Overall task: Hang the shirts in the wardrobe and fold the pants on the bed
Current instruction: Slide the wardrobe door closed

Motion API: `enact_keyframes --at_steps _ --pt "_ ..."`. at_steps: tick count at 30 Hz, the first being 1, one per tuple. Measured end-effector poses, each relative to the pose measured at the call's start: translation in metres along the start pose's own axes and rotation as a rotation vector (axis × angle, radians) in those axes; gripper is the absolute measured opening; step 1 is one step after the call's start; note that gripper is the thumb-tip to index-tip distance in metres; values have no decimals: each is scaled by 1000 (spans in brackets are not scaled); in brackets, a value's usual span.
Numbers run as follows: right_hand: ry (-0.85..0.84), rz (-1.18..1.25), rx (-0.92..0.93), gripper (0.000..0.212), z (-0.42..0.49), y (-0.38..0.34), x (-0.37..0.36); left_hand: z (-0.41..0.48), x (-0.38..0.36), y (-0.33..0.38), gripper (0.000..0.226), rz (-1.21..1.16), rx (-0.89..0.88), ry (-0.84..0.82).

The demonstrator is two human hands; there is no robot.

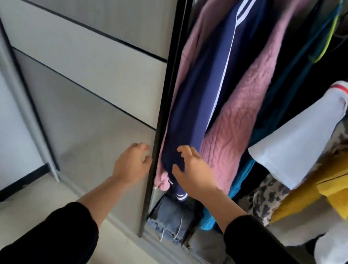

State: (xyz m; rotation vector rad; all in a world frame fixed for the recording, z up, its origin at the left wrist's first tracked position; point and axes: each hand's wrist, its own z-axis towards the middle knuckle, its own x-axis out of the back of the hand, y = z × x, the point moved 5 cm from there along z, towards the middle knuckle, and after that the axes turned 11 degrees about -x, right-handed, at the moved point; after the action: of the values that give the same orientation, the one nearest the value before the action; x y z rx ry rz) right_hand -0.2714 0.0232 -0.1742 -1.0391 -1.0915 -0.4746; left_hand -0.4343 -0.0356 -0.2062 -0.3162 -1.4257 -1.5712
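Left hand beside the door edge; right hand inside, gripping a hanging jacket. Below, jeans on the wardrobe floor.

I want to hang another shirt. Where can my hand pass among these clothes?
Only a narrow slit between the door edge and the pink jacket. Rightward it is crowded: navy top, teal garment, white shirt hang packed together.
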Motion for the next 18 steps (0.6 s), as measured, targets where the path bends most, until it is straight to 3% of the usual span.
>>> enact_keyframes --at_steps 5,11,14,18 --pt "182 28 94 47 34 -68 64 39 35 18 47 -22 -62 75" --pt "420 155 51 56 78 -124 124 75 41 35 44 9 -87 70" --pt "435 282 0 58 98 -135 131 91 44 41 33 28 -101 114" --pt "411 347 -67 36 118 -131 130 104 44 47 34 115 -132 133"
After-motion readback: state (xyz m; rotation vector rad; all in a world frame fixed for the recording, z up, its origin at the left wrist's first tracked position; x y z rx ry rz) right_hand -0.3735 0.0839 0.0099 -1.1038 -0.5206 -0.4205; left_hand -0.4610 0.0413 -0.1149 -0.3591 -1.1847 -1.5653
